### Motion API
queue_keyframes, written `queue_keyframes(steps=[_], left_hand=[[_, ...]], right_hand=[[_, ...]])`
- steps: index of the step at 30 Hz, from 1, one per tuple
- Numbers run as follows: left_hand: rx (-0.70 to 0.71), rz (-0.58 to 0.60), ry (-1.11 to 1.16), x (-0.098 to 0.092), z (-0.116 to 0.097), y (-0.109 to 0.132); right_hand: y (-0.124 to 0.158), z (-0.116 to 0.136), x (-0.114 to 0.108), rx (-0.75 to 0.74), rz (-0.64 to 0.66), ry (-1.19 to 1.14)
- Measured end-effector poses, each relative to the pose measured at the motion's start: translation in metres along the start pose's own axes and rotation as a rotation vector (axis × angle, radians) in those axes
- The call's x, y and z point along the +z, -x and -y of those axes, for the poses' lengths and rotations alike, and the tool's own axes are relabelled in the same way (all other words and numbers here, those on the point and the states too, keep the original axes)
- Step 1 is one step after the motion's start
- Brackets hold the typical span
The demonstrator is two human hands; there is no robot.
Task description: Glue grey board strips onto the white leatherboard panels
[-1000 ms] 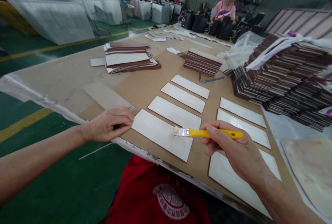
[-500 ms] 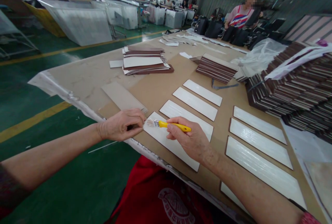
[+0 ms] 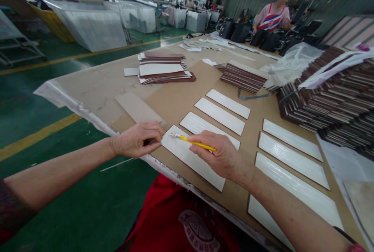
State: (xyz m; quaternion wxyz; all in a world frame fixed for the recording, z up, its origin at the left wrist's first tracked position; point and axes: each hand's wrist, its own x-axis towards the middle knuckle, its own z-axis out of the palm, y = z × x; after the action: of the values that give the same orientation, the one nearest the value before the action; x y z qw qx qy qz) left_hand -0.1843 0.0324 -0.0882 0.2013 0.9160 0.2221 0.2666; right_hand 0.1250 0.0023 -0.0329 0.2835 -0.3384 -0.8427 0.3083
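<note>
My right hand (image 3: 220, 152) is closed around the yellow handle of a paintbrush (image 3: 201, 145). Its bristles touch the left end of a white rectangular panel (image 3: 194, 162), which lies on the brown-covered table (image 3: 172, 106) near the front edge. At that panel's left corner, my left hand (image 3: 143, 139) has its fingers curled and its fingertips pinched on the edge. Several more white panels (image 3: 223, 111) lie in two rows beyond and to the right, with a wet-looking shine. Beside my left hand rests a flat beige piece (image 3: 140, 108).
A loose stack of brown-and-white panels (image 3: 163, 69) sits at the back left, with a neater stack (image 3: 244, 76) right of it. Tall piles of panels (image 3: 333, 100) stand on the right. A person (image 3: 273, 16) is at the far end, behind black bags (image 3: 241, 32).
The paintbrush has rolled in my right hand, so its thin side now shows, and its bristles have shifted slightly right along the panel. My left hand has stayed at the corner.
</note>
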Motion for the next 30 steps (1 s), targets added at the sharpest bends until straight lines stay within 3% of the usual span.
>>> queue_keyframes(steps=[4,7,10,30], left_hand=[[-0.004,0.001,-0.012,-0.001,-0.001,-0.001],[-0.011,0.006,-0.019,-0.001,-0.001,-0.001],[-0.01,0.006,-0.02,-0.001,0.0,0.0],[0.002,0.066,-0.062,-0.002,0.002,0.004]], right_hand=[[0.0,-0.003,0.002,-0.195,0.172,0.098],[0.001,0.005,-0.009,-0.199,0.312,0.156],[0.007,0.013,-0.025,-0.157,0.367,0.16],[0.092,0.02,-0.071,0.216,0.203,-0.133]])
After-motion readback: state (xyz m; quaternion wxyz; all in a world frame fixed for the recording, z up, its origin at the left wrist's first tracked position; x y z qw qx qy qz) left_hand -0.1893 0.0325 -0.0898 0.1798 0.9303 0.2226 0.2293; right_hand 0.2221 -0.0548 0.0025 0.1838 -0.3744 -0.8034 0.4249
